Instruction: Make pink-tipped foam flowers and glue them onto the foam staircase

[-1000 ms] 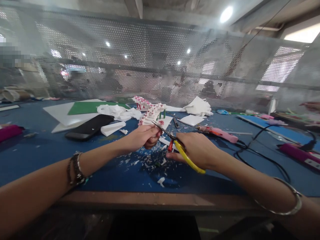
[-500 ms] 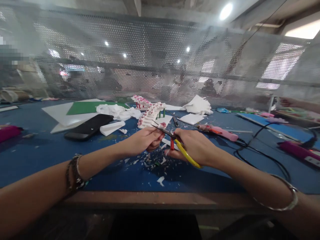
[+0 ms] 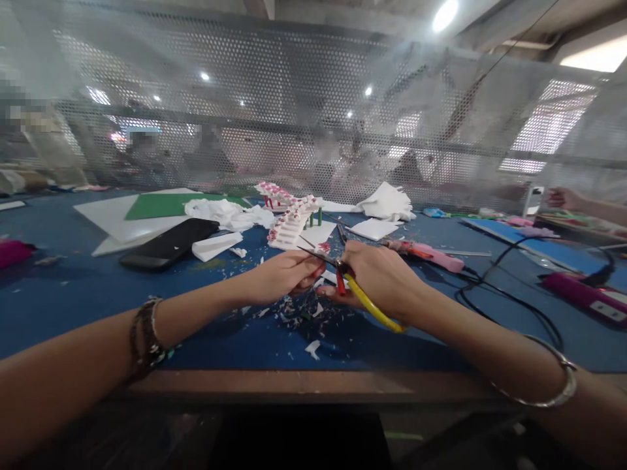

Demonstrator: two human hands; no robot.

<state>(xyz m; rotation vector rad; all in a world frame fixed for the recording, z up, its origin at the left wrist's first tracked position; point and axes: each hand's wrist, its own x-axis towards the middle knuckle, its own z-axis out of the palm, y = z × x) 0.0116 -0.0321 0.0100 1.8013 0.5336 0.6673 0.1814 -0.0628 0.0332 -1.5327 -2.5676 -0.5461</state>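
Yellow-handled scissors (image 3: 375, 309) with a red part are gripped in my right hand (image 3: 379, 271), their blades pointing left and apart. My left hand (image 3: 284, 275) is closed at the blades, its fingers pinched together; whatever they hold is too small to make out. White scraps (image 3: 312, 349) and shavings lie on the blue table below both hands. Just beyond the hands stands a small white stair-like model (image 3: 289, 225) with reddish-pink pieces along it and green posts under its right side.
A black phone (image 3: 171, 245), crumpled white paper (image 3: 223, 214) and a green sheet (image 3: 161, 205) lie left. Folded white cloth or paper (image 3: 389, 202), a pink glue gun (image 3: 431, 256), black cable (image 3: 529, 307) and a magenta tool (image 3: 582, 297) are right. Another person's hand (image 3: 563, 198) shows far right.
The view has shifted slightly, so the table items appear a little left and higher. My right hand has turned a little around the scissors; both hands stay together at the blades.
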